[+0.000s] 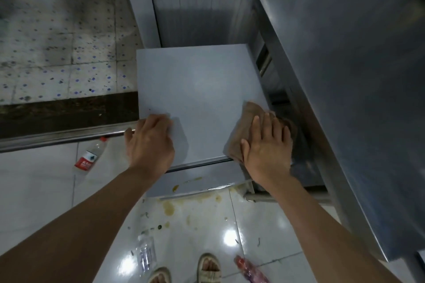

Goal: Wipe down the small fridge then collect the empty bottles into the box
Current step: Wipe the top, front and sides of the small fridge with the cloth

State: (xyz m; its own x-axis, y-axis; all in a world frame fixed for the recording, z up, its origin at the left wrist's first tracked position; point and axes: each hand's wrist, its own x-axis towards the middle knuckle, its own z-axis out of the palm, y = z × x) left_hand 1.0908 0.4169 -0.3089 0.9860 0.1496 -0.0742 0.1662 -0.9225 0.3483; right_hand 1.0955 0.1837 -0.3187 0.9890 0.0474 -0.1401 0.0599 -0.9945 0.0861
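Nearest: two sandalled feet (184, 269) on the glossy white tile floor (46, 190). A clear crushed bottle (145, 251) lies just left of the feet; a bottle with red-pink wrap (249, 270) lies just right of them, blurred. Yellowish spill stains (169, 208) and bits of debris on the floor in front of the fridge.

A third bottle (89, 155), clear with red cap and red label, lies on the floor left of the fridge, just below a steel rail (57, 138).

Small fridge (197, 89): pale grey-white, seen from above, top bare apart from the hands and cloth. Yellow drip on its front face near the bottom.

Left hand (150, 141) clasps the near-left corner of the fridge top, fingers curled over the edge, holding no object. Right hand (266, 144) lies flat, fingers spread, pressing a brown cloth (243, 126) onto the near-right corner of the top; the cloth hangs partly over the right edge.

Right of the fridge: a stainless steel tabletop (356, 98), close alongside, higher than the fridge. Behind the fridge: a grey panel wall (195, 6). Far left: dirty speckled tile floor (57, 41) past a dark threshold strip.

No box in view.
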